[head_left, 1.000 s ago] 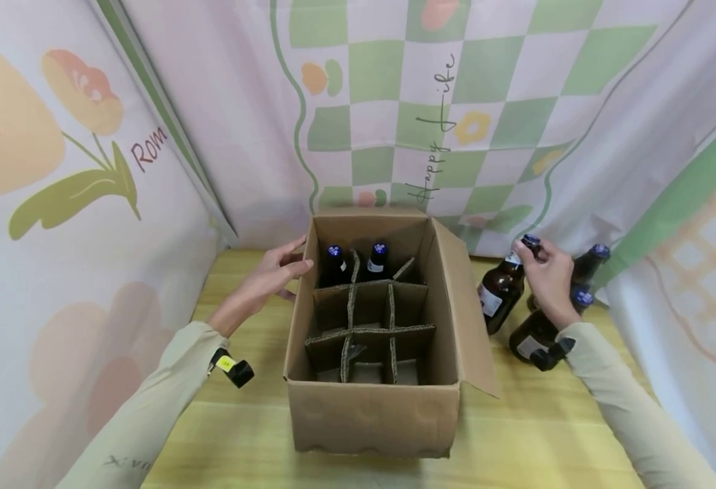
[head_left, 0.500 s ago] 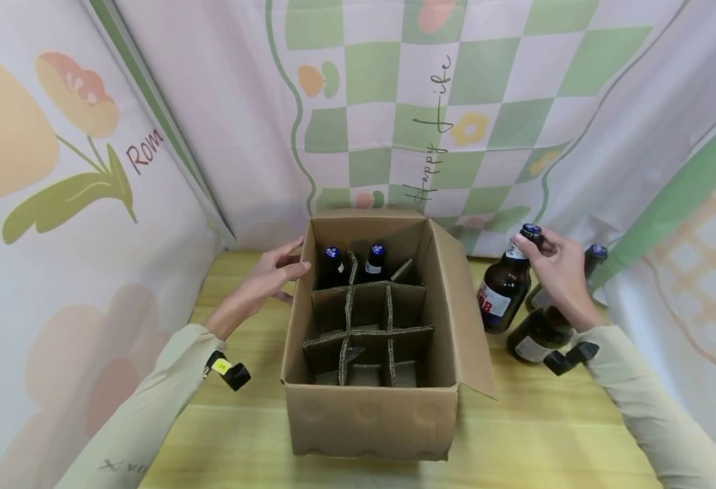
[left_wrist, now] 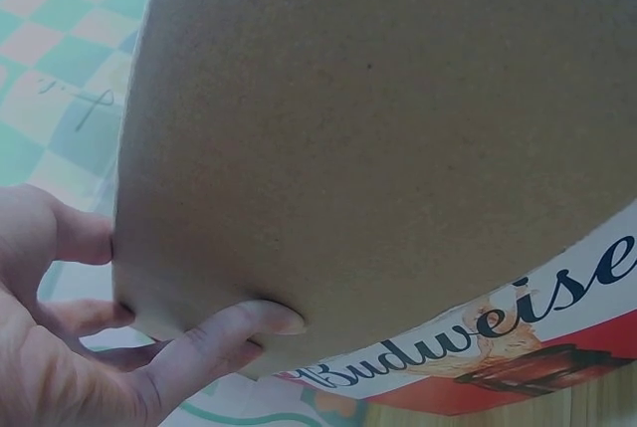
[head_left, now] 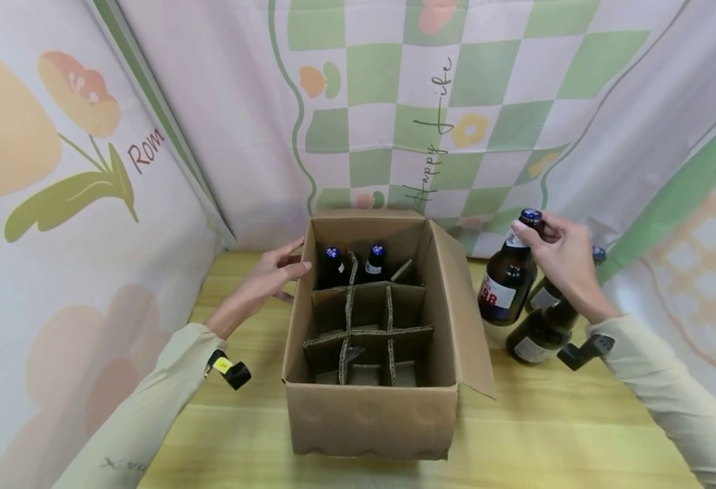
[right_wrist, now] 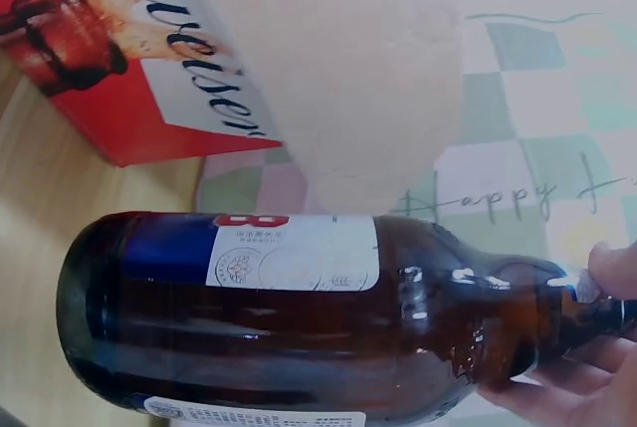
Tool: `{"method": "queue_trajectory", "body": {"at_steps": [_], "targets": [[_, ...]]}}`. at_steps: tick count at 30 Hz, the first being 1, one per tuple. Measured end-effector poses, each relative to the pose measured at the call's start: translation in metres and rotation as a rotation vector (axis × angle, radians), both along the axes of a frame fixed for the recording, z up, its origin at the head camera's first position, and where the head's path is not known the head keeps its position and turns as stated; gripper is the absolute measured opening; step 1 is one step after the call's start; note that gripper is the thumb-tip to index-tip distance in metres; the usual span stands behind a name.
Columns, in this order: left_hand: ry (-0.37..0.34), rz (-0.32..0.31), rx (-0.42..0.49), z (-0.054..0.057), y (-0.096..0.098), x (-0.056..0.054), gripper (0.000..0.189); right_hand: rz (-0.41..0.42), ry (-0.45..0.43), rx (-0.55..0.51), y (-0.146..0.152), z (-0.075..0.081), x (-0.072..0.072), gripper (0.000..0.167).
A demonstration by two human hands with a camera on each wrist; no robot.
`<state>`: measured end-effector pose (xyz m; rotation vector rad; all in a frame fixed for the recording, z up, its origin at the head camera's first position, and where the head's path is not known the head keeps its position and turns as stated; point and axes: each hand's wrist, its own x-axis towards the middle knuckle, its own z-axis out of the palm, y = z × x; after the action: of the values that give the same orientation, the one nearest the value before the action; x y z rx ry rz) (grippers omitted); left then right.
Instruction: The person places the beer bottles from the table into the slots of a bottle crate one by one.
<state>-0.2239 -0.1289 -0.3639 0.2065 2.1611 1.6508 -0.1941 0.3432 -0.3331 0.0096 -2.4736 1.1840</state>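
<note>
A cardboard box [head_left: 373, 421] with dividers stands on the table. Two blue-capped bottles show in its back row, the left bottle [head_left: 333, 266] and the middle bottle [head_left: 376, 261]. At the box's left back edge, my left hand [head_left: 270, 275] holds the cardboard, its thumb [left_wrist: 234, 332] across the brown flap [left_wrist: 348, 138] and other fingertips at the flap's edge. Right of the box, my right hand [head_left: 562, 255] grips a brown beer bottle [head_left: 507, 278] by its neck. The bottle is upright with its white label showing, and its base is off the table.
Two more brown bottles stand at the right, a front bottle [head_left: 535, 338] and a back bottle [head_left: 543, 297] partly behind my hand. The box's right flap [head_left: 471, 326] sticks outward toward the held bottle. A patterned curtain [head_left: 382, 122] closes off the back.
My right hand has raised the beer bottle and drawn it slightly away from the viewer, bringing it more upright and turning its label into view. My left hand stays at the box.
</note>
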Motion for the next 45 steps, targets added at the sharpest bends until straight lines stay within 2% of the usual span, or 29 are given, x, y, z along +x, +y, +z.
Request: {"method": "queue_trajectory", "body": {"at_steps": [9, 13, 17, 20, 25, 26, 28, 34, 40, 45], "targets": [[0.007, 0.004, -0.002, 0.002, 0.0, 0.001, 0.074, -0.032, 0.012, -0.013, -0.001, 0.022, -0.002, 0.046], [-0.002, 0.002, 0.0, 0.002, 0.0, 0.001, 0.074, -0.039, -0.012, -0.046, 0.0, 0.029, -0.002, 0.048], [-0.006, 0.003, -0.003, 0.002, 0.0, 0.001, 0.074, -0.057, -0.001, -0.126, 0.0, 0.036, -0.001, 0.038], [-0.007, 0.004, -0.007, 0.003, 0.0, 0.002, 0.073, -0.049, 0.049, -0.302, -0.002, 0.041, 0.0, 0.032], [0.003, 0.001, -0.017, 0.003, 0.001, 0.001, 0.073, 0.055, 0.259, -0.758, -0.012, 0.053, 0.0, 0.029], [0.004, 0.001, -0.02, 0.003, 0.001, 0.001, 0.072, 0.084, 0.3, -0.826, -0.015, 0.056, -0.001, 0.03], [0.002, 0.002, -0.02, 0.003, 0.002, 0.001, 0.072, 0.132, 0.358, -0.898, -0.021, 0.062, -0.002, 0.031], [-0.002, 0.001, -0.007, 0.002, -0.001, 0.001, 0.073, 0.208, 0.414, -0.928, -0.044, 0.076, -0.002, 0.035], [0.0, 0.0, -0.006, 0.002, -0.003, 0.0, 0.073, 0.26, 0.505, -0.949, -0.063, 0.079, -0.004, 0.033], [0.001, -0.004, -0.002, 0.0, -0.001, 0.0, 0.074, 0.283, 0.52, -0.957, -0.07, 0.084, 0.0, 0.028]]}}
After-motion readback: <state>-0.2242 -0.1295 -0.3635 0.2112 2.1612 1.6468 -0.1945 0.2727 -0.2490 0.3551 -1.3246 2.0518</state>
